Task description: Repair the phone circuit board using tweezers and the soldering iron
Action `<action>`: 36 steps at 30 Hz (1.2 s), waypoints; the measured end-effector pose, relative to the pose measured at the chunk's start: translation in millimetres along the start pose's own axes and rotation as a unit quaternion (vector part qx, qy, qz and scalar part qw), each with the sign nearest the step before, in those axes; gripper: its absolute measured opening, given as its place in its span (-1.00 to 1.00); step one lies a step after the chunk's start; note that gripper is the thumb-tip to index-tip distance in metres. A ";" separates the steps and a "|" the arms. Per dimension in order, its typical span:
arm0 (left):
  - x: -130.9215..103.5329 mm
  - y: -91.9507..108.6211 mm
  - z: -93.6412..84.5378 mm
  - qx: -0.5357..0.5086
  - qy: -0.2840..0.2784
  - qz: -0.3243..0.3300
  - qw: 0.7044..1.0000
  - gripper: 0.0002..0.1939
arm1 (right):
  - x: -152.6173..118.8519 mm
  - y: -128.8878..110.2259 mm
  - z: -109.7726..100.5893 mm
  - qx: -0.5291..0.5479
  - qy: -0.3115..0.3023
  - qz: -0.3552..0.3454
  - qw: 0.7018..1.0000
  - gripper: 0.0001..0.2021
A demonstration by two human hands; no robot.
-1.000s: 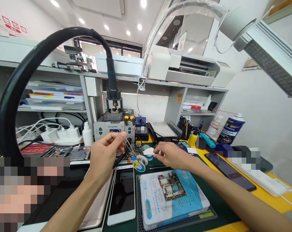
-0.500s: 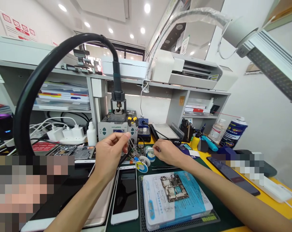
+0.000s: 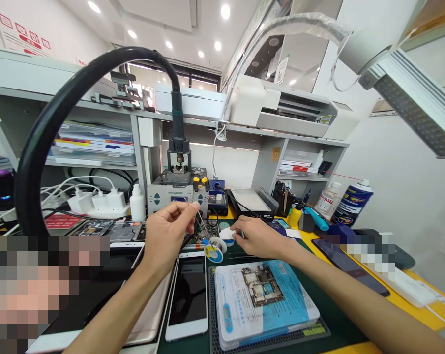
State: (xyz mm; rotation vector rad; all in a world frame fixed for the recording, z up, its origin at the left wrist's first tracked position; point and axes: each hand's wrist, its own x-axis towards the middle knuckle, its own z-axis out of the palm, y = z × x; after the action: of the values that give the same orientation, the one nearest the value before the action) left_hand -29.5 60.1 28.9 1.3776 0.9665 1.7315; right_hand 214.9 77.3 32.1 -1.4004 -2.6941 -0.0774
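The blue-and-white box (image 3: 231, 314) is lying in front of you, showing a circuit board (image 3: 263, 286) on top, and the white-framed phone (image 3: 188, 294) is resting left of it. Your right hand (image 3: 261, 237) is pinching a small white piece (image 3: 226, 233) between its fingers; your left hand (image 3: 166, 233) is pinching metal tweezers (image 3: 203, 225), which are slanting down toward the yellow-and-blue-labelled spool (image 3: 214, 253).

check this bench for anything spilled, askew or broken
Nothing looks spilled or clearly broken. The one untidy spot is on the left, where white cables loop and cross around the white chargers in a loose tangle.
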 end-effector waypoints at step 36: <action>-17.5 6.6 12.3 0.067 -0.089 0.054 0.992 -0.63 | 0.2 2.9 10.1 0.024 0.029 -0.004 0.999 -0.76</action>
State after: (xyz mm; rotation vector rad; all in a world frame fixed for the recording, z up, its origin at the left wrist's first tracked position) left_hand -14.9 43.1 28.6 1.6694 0.9379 1.6121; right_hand 216.4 80.1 22.1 -1.3541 -2.6364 -0.0520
